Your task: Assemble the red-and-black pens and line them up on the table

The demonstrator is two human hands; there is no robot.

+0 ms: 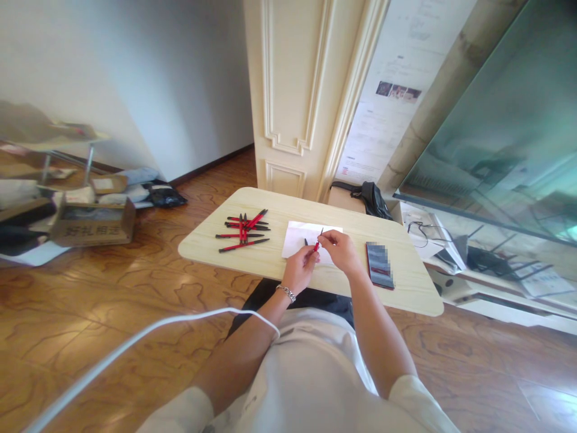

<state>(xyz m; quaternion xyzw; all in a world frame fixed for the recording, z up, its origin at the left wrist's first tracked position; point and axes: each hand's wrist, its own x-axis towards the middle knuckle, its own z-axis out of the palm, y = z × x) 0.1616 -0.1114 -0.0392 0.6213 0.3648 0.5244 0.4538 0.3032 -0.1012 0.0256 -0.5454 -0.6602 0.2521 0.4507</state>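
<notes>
Head view: L hand (300, 267) + R hand (341, 249); fingers pinch red pen (317, 245) over paper (297, 236) (pen pile (243, 231) nearby)

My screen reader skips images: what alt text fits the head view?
The left hand and right hand hold a red pen over a white sheet on a pale table. Similar pens lie to its left, a phone to its right.

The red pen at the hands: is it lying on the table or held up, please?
Held up: left hand and right hand both pinch the red pen, tilted, above the white paper.
</notes>
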